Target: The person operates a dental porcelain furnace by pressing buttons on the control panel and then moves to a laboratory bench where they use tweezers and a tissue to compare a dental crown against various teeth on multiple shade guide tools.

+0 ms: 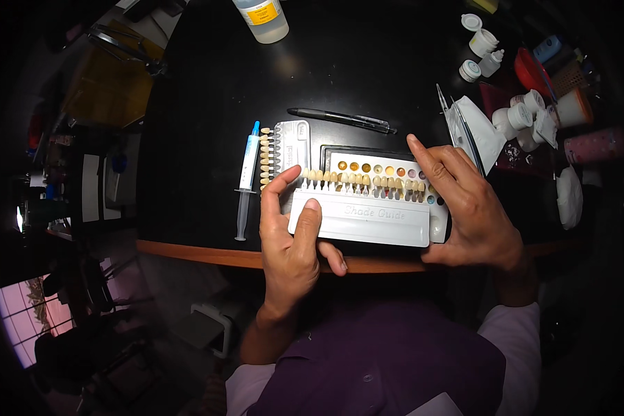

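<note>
My left hand (291, 243) grips the left end of a white tooth shade guide (360, 218), its thumb on the front face and its index finger by the end tooth tab. A row of tooth-coloured tabs stands along the guide's far edge. At the guide's right end is my right hand (468, 201), fingers spread and thumb tip close to the near corner; whether it touches is unclear. Partly hidden under the guide lies a white palette (335, 158) with round wells of coloured paste. A second, grey shade guide (295, 142) lies left of it, beside a blue-tipped syringe (247, 184).
A black pen (343, 120) lies beyond the palette. Metal tweezers (442, 99) and white paper (489, 135) rest to the right, near several small white jars (513, 119). A clear bottle (265, 24) stands at the far side. The table's brown edge (208, 252) runs in front of me.
</note>
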Available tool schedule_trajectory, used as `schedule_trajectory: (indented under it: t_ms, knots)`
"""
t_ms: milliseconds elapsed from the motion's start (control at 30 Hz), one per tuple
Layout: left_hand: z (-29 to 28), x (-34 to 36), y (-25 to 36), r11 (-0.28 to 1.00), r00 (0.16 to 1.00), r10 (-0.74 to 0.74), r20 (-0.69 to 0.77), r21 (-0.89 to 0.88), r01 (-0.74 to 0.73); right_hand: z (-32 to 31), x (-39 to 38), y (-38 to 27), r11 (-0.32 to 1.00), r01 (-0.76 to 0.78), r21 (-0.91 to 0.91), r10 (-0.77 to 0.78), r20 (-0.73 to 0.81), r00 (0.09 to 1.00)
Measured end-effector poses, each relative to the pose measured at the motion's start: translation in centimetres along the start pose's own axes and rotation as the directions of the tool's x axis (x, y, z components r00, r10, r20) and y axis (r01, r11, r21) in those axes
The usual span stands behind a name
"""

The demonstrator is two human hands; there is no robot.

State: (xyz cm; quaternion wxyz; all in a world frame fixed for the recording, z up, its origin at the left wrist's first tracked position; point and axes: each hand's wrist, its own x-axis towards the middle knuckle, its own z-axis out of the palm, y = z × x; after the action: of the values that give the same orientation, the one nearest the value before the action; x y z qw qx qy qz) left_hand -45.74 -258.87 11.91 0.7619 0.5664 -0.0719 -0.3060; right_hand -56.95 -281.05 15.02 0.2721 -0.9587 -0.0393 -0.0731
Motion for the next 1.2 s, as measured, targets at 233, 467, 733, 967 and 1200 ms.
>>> schedule_trajectory:
  t_ms: [233,467,733,967,1200]
  knots:
    - [0.02,0.03,-0.10,1.000,1.000,0.017,-0.001,0.024,-0.017,0.16,0.00,0.07,1.000,-0.011,0.006,0.011,-0.002,1.000]
    - [0.01,0.01,-0.10,0.999,0.999,0.034,0.021,0.030,-0.034,0.26,-0.06,-0.02,1.000,-0.017,0.005,0.017,-0.018,1.000]
    - [-0.41,0.08,-0.09,1.000,0.998,-0.003,0.060,0.031,0.001,0.23,-0.14,0.11,1.000,-0.012,-0.016,0.012,0.003,1.000]
    - [-0.39,0.10,-0.21,0.999,0.997,0.018,0.069,0.045,-0.021,0.14,-0.10,0.02,1.000,-0.007,-0.001,0.007,-0.011,1.000]
    - [-0.13,-0.01,-0.51,0.996,0.998,0.045,0.038,0.069,-0.048,0.45,-0.22,0.25,1.000,-0.024,0.015,0.024,-0.014,1.000]
